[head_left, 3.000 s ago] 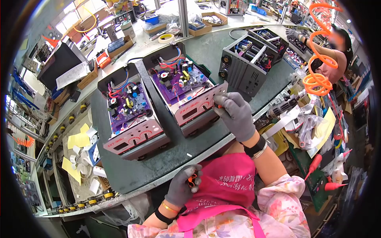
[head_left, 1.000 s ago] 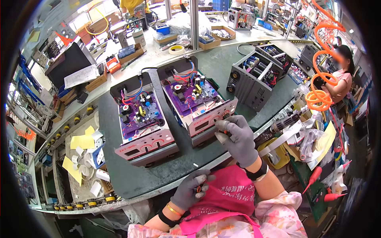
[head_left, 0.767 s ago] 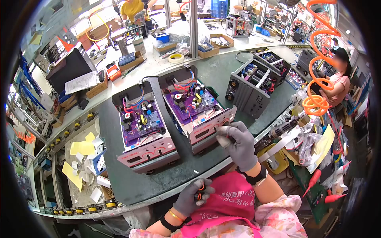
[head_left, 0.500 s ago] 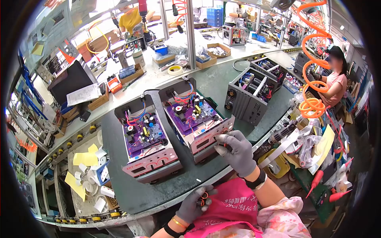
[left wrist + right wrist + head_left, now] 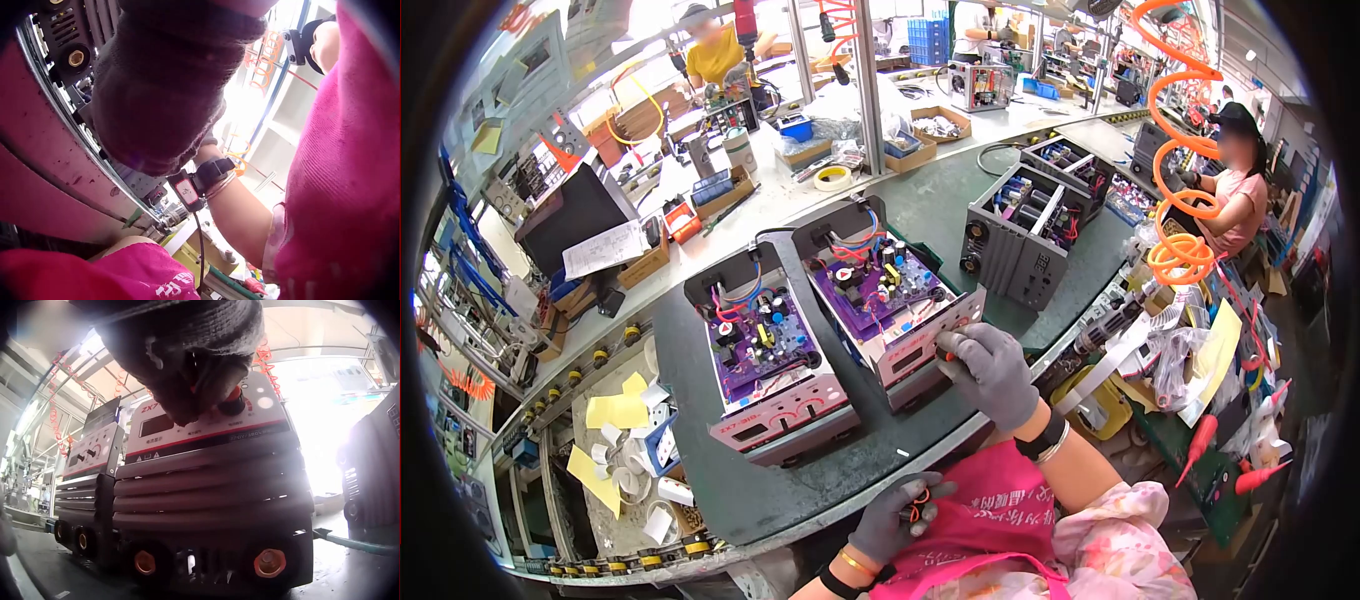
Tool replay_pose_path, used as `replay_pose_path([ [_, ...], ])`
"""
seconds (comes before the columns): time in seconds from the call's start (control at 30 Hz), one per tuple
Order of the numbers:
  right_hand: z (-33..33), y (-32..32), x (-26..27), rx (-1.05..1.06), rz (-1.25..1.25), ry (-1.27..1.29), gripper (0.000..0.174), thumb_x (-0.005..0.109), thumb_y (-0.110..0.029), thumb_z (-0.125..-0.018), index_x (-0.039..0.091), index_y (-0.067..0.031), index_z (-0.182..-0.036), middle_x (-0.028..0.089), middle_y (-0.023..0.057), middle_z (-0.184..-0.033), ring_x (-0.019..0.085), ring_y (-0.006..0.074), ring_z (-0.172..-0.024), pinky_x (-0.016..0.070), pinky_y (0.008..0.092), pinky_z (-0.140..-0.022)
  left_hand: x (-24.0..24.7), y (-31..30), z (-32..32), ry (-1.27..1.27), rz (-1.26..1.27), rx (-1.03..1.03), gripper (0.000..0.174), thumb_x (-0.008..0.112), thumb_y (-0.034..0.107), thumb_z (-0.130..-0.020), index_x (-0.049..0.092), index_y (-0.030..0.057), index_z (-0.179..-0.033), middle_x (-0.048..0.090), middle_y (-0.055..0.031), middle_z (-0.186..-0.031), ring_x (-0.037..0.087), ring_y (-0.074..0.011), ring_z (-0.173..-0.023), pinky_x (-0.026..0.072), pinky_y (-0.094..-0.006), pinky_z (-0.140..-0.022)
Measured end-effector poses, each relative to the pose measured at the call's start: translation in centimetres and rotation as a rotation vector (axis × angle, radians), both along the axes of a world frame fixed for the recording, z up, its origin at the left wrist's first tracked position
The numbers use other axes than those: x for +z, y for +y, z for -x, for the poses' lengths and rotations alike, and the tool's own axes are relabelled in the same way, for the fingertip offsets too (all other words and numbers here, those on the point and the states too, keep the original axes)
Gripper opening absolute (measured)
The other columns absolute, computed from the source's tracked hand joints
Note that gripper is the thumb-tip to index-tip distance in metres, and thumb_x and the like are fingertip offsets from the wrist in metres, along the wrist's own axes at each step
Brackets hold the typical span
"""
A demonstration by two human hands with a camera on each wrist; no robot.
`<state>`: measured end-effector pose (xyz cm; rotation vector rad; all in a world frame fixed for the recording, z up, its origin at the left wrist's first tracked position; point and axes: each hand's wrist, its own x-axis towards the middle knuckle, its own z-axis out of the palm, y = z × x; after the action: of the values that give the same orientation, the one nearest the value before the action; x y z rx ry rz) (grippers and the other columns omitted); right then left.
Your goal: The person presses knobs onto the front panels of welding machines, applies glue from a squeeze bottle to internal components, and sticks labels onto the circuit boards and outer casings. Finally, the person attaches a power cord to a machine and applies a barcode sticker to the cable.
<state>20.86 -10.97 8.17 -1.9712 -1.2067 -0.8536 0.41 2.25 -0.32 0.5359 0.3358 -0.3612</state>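
Gloved in grey, the right hand (image 5: 992, 375) is at the front panel (image 5: 910, 352) of the nearer-right machine. In the right wrist view the right hand (image 5: 194, 353) pinches a small, mostly hidden part with a bit of orange-red against that panel (image 5: 156, 440); just right of its fingertips, a black knob with an orange ring (image 5: 232, 403) sits on the panel. Low before the apron, the left hand (image 5: 890, 520) curls round several black-and-orange pieces (image 5: 918, 505). Only the back of the left hand (image 5: 162, 94) shows in the left wrist view.
A second open machine (image 5: 775, 415) stands to the left, dark grey units (image 5: 1025, 240) at the back right. A small white piece (image 5: 903, 452) lies near the table's front edge. An orange coiled hose (image 5: 1180, 260) hangs at right; a person (image 5: 1235, 200) is beyond it.
The right hand has moved from the panel's right end to a spot further left, drawn back slightly, then returned against the panel. The left hand keeps its pieces. The head view has shifted.
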Motion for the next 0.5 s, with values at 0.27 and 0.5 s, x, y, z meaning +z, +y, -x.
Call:
replay_pose_path([
  [0.27,-0.3,0.4,-1.2,-0.061,0.041,-0.151,0.039,0.078,-0.009,-0.069,0.062,-0.0094,-0.105,0.061,0.0057,-0.089,0.062,0.0255,-0.077,0.0510,0.0371,-0.067,-0.2,-0.1,-0.3,0.026,-0.001,-0.060,0.031,0.051,0.023,-0.097,0.059,0.0023,-0.118,0.062,-0.0204,-0.120,0.050,-0.0124,-0.065,0.0391,-0.0211,-0.049],
  [0.5,-0.1,0.6,-1.3,-0.087,0.102,-0.207,0.033,0.075,-0.012,-0.073,0.062,-0.0088,-0.103,0.059,0.0047,-0.088,0.060,0.0242,-0.076,0.0497,0.0366,-0.067,-0.4,-0.3,-0.5,0.017,0.003,-0.075,0.030,0.051,0.023,-0.097,0.059,0.0020,-0.117,0.062,-0.0215,-0.119,0.048,-0.0119,-0.064,0.0385,-0.0213,-0.048],
])
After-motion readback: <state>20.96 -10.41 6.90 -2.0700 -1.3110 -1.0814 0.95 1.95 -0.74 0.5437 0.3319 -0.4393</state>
